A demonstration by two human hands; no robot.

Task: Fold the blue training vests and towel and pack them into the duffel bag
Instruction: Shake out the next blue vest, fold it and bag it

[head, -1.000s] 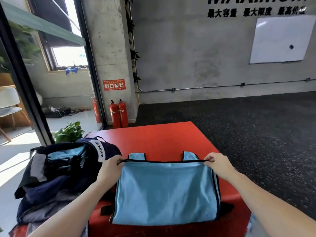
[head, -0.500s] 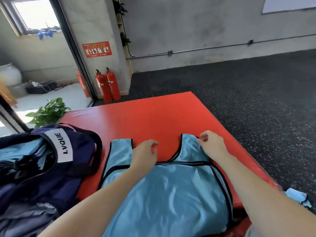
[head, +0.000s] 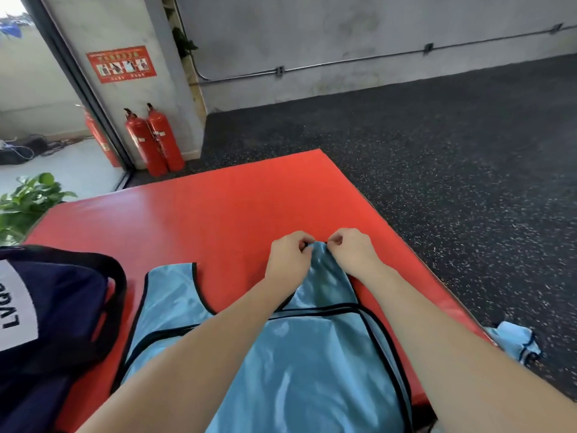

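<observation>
- The red mat (head: 243, 201) serves as the folding surface, raised off the speckled floor
- The duffel bag (head: 59, 310) waits at the left edge, handy for packing
- A blue training vest (head: 299, 364) lies flat on the mat, likely being squared before folding
- Another blue piece (head: 516, 340) sits on the floor to the right
- Left hand (head: 288, 259) and right hand (head: 351, 250), knuckles up, pinch the vest's right shoulder strap close together

A grey concrete wall (head: 343, 29) meets dark speckled flooring (head: 452, 145), with what looks like daylight at far left.
</observation>
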